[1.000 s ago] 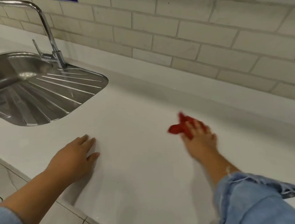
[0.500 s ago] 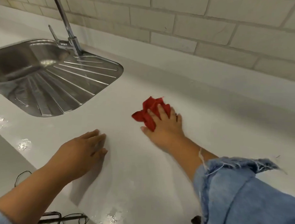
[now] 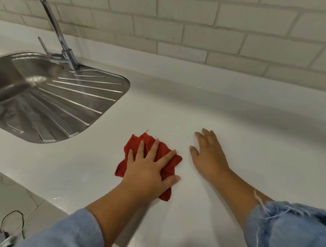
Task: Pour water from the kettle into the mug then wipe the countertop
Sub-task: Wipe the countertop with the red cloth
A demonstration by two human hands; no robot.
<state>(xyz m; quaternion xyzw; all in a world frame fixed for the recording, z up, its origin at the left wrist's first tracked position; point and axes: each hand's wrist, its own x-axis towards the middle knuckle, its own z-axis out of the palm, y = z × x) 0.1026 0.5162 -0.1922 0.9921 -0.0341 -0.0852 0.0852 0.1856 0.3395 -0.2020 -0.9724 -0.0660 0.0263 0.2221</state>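
I see a white countertop [image 3: 224, 114], smooth and glossy, running along a tiled wall [image 3: 199, 31] w/ a low white upstand at the back. A steel sink [image 3: 52, 107] w/ ribbed drainboard is set into it on the left; tap [image 3: 68, 54] at the sink's back edge. A crumpled red cloth [image 3: 150, 143] lies flat on the top, just right of the drainboard, left hand [image 3: 147, 171] pressed on it, fingers spread. Right hand [image 3: 209, 157] lies palm-down on bare surface just beside the cloth. A few wet spots near the front edge.
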